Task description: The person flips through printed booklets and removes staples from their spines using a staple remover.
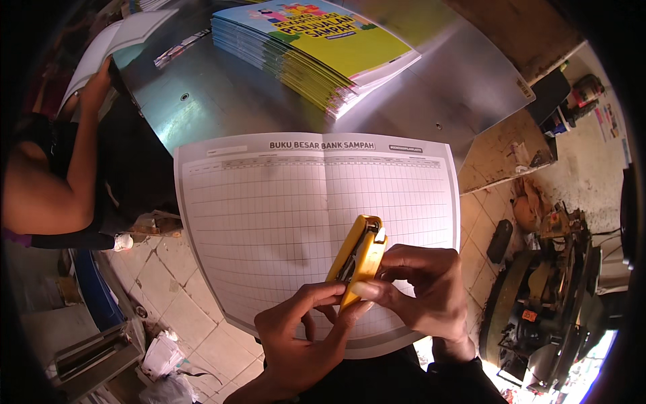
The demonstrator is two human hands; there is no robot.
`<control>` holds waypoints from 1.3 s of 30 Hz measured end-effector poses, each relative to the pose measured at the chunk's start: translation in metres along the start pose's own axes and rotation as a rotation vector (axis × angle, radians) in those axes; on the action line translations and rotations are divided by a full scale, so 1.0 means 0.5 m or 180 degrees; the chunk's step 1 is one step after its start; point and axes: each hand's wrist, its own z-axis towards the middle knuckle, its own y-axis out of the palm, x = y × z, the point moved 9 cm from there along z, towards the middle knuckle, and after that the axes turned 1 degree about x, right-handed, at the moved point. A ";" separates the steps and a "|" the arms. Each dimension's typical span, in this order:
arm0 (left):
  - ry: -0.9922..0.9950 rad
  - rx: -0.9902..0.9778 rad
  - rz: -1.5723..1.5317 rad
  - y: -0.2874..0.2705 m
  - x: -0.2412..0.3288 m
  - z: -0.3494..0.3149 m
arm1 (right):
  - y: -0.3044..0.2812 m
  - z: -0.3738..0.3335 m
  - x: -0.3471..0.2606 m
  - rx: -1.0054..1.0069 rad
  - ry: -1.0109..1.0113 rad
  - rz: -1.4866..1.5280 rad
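Observation:
A yellow stapler (364, 259) is held upright and tilted between my two hands, its jaws slightly parted. My left hand (303, 330) pinches its lower end between thumb and fingers. On the other side, my right hand (424, 289) grips it, thumb pressed against its lower body and fingers curled behind. Beneath the hands lies an open printed booklet (249, 202), a wide white spread with a ruled grid, grey border and centre fold. Its far edge rests at the metal table, and its near edge reaches my lap.
A thick stack of colourful booklets (323, 40) stands on the metal table (182, 101). At the left, another person (54, 182) holds open white pages (108, 50). Dark machinery (538, 296) stands at the right on the tiled floor (182, 303). Crumpled paper (161, 357) lies lower left.

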 end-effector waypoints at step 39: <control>-0.1029 0.0130 -0.1314 -0.013 -0.054 -0.019 | 0.039 0.003 -0.002 0.0040 0.0200 0.0689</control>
